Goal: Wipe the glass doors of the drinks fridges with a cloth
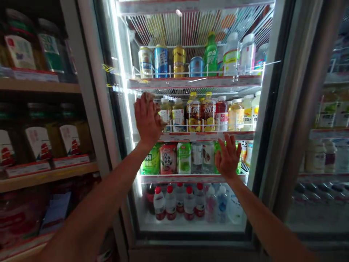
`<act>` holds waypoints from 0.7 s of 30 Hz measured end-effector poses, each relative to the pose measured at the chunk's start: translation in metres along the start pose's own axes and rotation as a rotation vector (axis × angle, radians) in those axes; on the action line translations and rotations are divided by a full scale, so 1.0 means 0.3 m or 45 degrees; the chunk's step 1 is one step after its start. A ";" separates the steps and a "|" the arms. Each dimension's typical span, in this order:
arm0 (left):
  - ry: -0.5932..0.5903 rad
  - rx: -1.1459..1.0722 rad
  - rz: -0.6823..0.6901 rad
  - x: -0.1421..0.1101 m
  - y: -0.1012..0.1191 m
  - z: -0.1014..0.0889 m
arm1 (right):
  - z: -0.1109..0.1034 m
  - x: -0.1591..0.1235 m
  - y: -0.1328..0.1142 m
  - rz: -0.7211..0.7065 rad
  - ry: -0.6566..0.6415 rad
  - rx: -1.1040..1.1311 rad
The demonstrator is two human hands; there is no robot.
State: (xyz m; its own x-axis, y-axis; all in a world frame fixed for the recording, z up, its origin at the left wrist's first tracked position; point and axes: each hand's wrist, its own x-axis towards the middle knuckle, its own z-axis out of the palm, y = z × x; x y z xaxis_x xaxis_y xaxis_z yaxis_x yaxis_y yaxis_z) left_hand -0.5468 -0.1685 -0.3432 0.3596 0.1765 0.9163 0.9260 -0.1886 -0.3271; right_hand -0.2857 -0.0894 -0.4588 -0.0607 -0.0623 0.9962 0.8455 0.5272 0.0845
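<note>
In front of me stands a lit drinks fridge with a glass door point(191, 225). My left hand point(148, 118) is raised at the door's left side, holding a crumpled brownish cloth point(150, 97) against the glass. Part of the cloth sticks out past the fingertips and to the right; the rest is hidden under the palm. Lower and to the right, my right hand point(229, 156) is open with its fingers spread, holding nothing, and appears to rest on the glass. Behind the hands are shelves with iced tea bottles point(193, 111), green drink cartons point(184, 158) and red-capped bottles point(170, 202).
Cans point(161, 62) and a green bottle point(211, 54) stand on the upper fridge shelf. Left of the fridge, a wooden shelf point(49, 174) carries several dark bottles point(39, 133). A metal frame point(297, 109) parts this door from another fridge of drinks on the right.
</note>
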 end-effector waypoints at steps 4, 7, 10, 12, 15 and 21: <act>-0.196 -0.013 0.596 -0.050 0.054 0.018 | -0.003 0.001 0.002 -0.001 -0.016 0.006; -0.241 0.031 0.868 -0.099 0.006 -0.016 | -0.005 0.003 0.001 -0.002 -0.014 0.014; 0.207 0.171 0.225 -0.144 -0.079 -0.065 | -0.006 0.004 -0.002 0.000 0.006 0.026; 0.316 0.202 0.109 -0.203 -0.087 -0.075 | -0.006 0.003 -0.002 0.004 0.001 0.021; 0.002 0.109 0.643 -0.319 -0.060 -0.074 | -0.006 0.001 0.001 0.005 -0.025 0.000; 0.170 0.221 0.130 -0.427 -0.138 -0.104 | -0.001 -0.001 0.001 -0.012 0.017 -0.014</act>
State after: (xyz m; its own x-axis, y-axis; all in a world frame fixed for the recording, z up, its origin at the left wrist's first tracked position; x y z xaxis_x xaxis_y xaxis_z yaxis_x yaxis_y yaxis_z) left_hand -0.6346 -0.2133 -0.4398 0.4446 0.0333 0.8951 0.8956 -0.0282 -0.4439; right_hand -0.2853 -0.0895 -0.4591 -0.0620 -0.0787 0.9950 0.8505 0.5175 0.0939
